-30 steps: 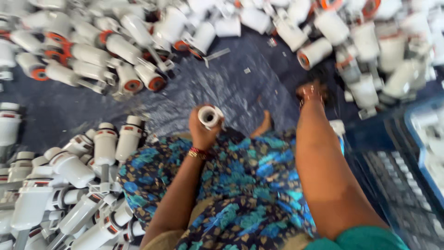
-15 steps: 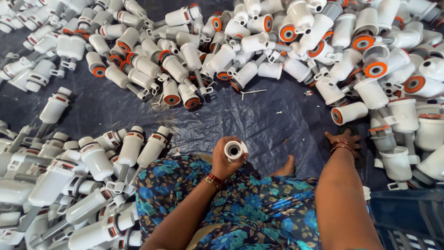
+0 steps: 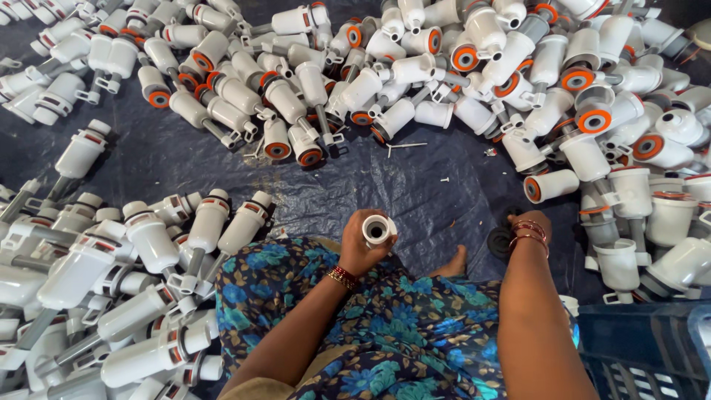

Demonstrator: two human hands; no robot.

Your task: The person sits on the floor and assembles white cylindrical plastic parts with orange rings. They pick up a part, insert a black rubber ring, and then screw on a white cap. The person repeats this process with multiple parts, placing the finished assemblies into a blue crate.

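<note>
A: What does the left hand hold?

B: A short white plastic tube piece, open end turned up toward the camera. The fingers are wrapped closed around it, over the lap, just above the blue floral skirt.

A: And the right hand?

B: It reaches down to the dark tarp on the right, wrist ringed with red and gold bangles. The fingertips are at a small black ring-shaped part lying on the tarp. The fingers are hidden behind the wrist, so I cannot tell whether they are closed on it or only touching.

A: What lies near the hands?

B: A bare foot shows between the two arms, at the skirt's far edge. A few tiny white bits are scattered on the tarp just beyond.

A: Farther out?

B: Across the far side runs a big heap of white valve bodies with orange rings, loosely piled, spreading down the right. On the near left lies another pile of white assembled units with long stems, closely packed side by side. In the near right corner stands a blue plastic crate.
</note>
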